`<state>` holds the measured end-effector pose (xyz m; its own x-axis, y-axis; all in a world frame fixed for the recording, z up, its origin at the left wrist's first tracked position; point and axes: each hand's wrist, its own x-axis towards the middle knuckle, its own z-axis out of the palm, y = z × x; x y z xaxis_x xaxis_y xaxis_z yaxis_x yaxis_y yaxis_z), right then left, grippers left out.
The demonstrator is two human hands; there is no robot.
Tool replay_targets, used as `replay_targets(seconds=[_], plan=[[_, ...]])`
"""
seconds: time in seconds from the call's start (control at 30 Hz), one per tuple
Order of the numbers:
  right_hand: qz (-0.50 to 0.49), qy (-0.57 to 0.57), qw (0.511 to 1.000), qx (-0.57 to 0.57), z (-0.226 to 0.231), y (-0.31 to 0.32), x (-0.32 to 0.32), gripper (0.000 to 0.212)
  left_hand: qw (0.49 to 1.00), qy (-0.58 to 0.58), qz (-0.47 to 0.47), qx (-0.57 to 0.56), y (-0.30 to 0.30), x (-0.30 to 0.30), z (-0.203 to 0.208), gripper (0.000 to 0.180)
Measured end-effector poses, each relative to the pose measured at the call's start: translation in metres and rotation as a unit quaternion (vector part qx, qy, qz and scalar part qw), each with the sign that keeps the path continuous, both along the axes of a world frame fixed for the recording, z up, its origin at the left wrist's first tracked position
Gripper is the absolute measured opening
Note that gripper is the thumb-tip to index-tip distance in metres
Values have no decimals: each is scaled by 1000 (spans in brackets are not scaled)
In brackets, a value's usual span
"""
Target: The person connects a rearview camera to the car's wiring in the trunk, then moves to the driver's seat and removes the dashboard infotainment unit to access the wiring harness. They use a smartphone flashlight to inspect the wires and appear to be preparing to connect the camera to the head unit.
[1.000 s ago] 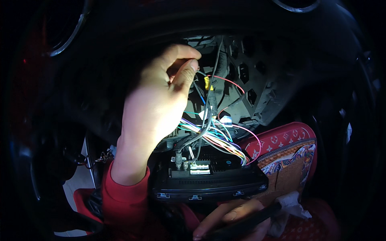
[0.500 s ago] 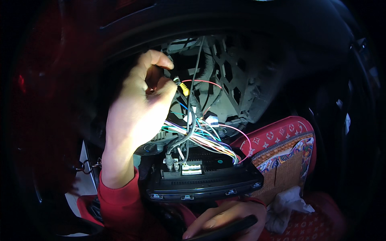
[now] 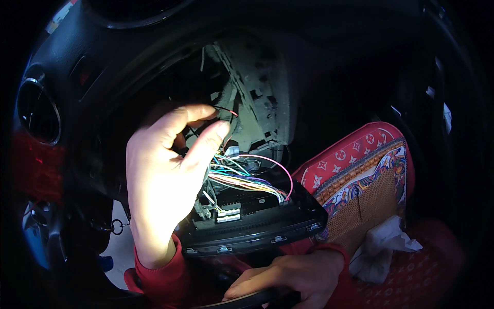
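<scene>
My left hand reaches into the dashboard opening, brightly lit. Its thumb and index finger are bent, with a gap between their tips. A thin dark wire with a reddish end shows beside the index fingertip; it does not look gripped. Below the hand lies a black car head unit, its connector side up. A bundle of coloured wires runs from it toward the opening, and a pink wire loops out to the right. At the lower edge my right hand is closed around a flat black object, mostly cut off.
Metal bracing shows inside the dark opening. A round air vent is at the far left, with a key ring lower down. On the right stands a red patterned seat with a woven pocket; crumpled white tissue lies below it.
The view has shifted, bringing the left air vent into sight. My left hand's thumb and index tips are closer together. The yellow coiled piece near the thumb is out of sight. My right hand still holds the black object.
</scene>
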<state>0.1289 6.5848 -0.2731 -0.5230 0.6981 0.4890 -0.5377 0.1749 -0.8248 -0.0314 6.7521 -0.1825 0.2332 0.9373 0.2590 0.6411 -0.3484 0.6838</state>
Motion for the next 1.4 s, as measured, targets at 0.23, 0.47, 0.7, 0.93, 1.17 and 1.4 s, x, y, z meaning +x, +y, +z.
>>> replay_targets(seconds=[0.23, 0.47, 0.7, 0.93, 1.17, 1.4], plan=[[1, 40, 999, -18, 10, -1, -2, 82, 991, 116, -54, -38, 2, 16, 7, 28], [34, -13, 998, -45, 13, 0, 4, 82, 985, -87, -78, -130, 9, 7, 8, 23], [93, 34, 993, -61, 6, 17, -5, 79, 949, -239, -41, -200, 6, -3, 2, 38], [-31, 145, 989, -11, -15, 5, -23, 94, 948, -262, -21, -180, 4, -1, -4, 37], [50, 104, 992, -54, -17, 5, -7, 97, 955, -246, -33, -162, 10, -4, -14, 38], [41, 125, 989, -63, -13, 14, -16, 91, 932, -306, -57, -186, 9, -4, -12, 33]])
